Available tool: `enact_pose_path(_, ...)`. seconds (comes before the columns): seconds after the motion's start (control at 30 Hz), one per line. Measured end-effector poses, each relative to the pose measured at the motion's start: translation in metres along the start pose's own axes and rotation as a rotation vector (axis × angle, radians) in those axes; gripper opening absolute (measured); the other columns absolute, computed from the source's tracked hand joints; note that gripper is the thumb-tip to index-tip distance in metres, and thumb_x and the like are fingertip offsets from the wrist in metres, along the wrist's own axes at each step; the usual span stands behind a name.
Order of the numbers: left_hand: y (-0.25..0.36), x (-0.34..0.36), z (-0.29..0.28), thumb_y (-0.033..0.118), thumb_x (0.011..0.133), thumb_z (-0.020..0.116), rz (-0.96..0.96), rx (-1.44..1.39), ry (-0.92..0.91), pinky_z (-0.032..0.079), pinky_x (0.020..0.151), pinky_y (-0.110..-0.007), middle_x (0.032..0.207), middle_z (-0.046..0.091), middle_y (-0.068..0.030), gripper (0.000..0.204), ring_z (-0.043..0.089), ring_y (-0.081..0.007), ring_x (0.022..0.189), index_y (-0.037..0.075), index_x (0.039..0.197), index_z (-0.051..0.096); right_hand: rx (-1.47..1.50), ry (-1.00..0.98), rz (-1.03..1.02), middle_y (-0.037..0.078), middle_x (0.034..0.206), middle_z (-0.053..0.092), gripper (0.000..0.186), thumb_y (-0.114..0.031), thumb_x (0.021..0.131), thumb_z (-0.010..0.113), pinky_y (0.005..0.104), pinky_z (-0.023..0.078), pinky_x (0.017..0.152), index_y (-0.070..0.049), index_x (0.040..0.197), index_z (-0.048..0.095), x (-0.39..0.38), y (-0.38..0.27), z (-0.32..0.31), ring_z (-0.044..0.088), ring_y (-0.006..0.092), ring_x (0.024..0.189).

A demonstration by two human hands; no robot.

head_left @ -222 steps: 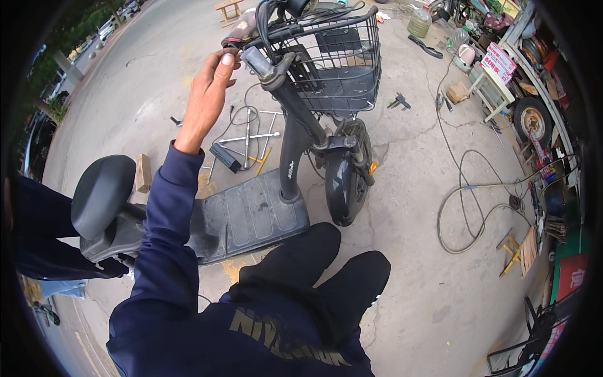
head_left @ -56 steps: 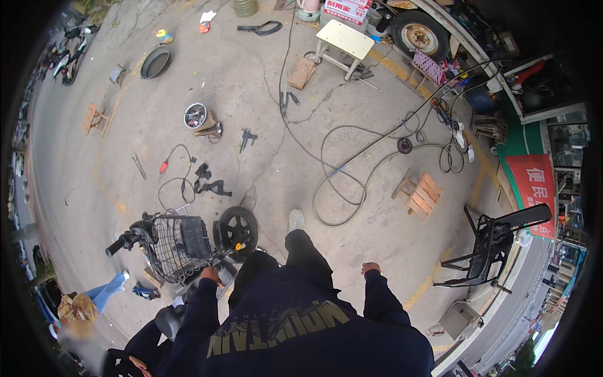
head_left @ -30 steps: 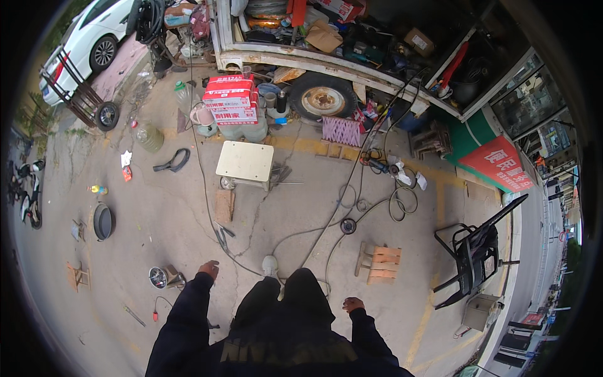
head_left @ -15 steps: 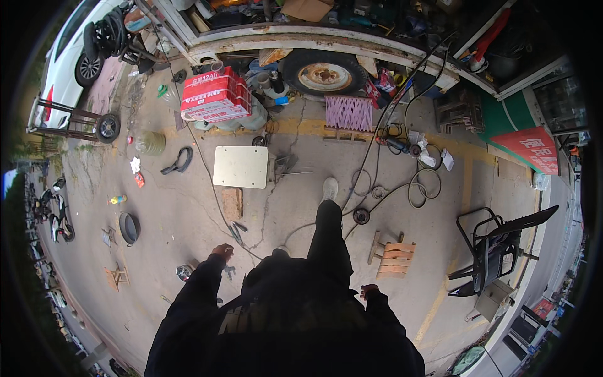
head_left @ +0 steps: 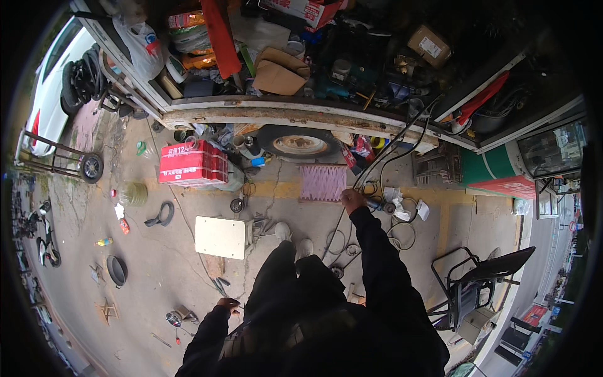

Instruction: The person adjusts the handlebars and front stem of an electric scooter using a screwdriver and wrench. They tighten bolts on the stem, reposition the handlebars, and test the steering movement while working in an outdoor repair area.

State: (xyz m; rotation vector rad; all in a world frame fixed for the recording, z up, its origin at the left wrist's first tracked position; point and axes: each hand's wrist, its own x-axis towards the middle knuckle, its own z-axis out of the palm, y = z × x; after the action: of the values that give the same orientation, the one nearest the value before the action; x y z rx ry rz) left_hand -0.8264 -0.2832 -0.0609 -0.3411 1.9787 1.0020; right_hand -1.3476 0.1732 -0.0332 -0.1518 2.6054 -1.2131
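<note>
My right hand [head_left: 353, 200] is stretched forward, over the right edge of a pink patterned step [head_left: 323, 183] and beside dark cables [head_left: 375, 164] that hang from the doorway. Its fingers are mostly hidden behind the back of the hand, so I cannot tell whether it touches either. Low at my left side hangs my left hand [head_left: 229, 304], its fingers loosely apart and nothing visible in them. Nearest to it on the ground lies a long-handled tool, like pliers [head_left: 220, 286]. A pale square-topped stool [head_left: 220, 237] stands ahead of that hand.
A raised doorway with a rusty white sill [head_left: 251, 113] crosses ahead, above a spare wheel [head_left: 304, 144]. Inside lie cardboard boxes [head_left: 281, 70] and clutter. Red cartons [head_left: 193, 163] stand ahead left; coiled cable [head_left: 402, 234] and a black folding chair [head_left: 483, 276] are on the right.
I have stepped toward the doorway, and both feet now stand close together. My right hand has swung up and forward from my side. My left hand stays low.
</note>
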Motion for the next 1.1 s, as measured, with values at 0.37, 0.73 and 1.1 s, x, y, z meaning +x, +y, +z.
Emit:
enact_pose_path(0.37, 0.112, 0.093, -0.054, 0.017, 0.098, 0.058, -0.379, -0.953, 0.411, 0.04, 0.045, -0.028, 0.084, 0.068, -0.0161, 0.021, 0.059, -0.0201, 0.056, 0.005, 0.116, 0.058, 0.876, -0.018, 0.463, 0.017, 0.122, 0.06, 0.08, -0.043, 0.093, 0.069, 0.047, 0.056, 0.066, -0.011, 0.151, 0.023, 0.205, 0.023, -0.07, 0.071, 0.0311, 0.089)
enact_pose_path(0.73, 0.219, -0.053, 0.099, 0.025, 0.092, 0.063, -1.009, -0.801, 0.12, 0.054, 0.057, -0.038, 0.091, 0.073, -0.0172, 0.029, 0.071, -0.026, 0.073, 0.004, 0.113, 0.064, 0.96, 0.083, 0.261, 0.014, 0.117, 0.057, 0.067, -0.035, 0.099, 0.062, 0.0422, 0.054, 0.085, -0.011, 0.153, 0.031, 0.539, 0.02, -0.122, 0.06, 0.0289, 0.099)
enact_pose_path(1.1, 0.312, -0.034, 0.137, 0.031, 0.094, 0.064, -1.051, -1.114, 0.347, 0.056, 0.067, -0.04, 0.098, 0.073, -0.0153, 0.036, 0.072, -0.0277, 0.086, 0.001, 0.114, 0.061, 1.786, -0.261, 0.173, 0.006, 0.098, 0.065, 0.021, -0.025, 0.099, 0.064, 0.0423, 0.053, 0.077, -0.008, 0.111, 0.059, 0.426, -0.077, -0.082, 0.063, 0.0251, 0.088)
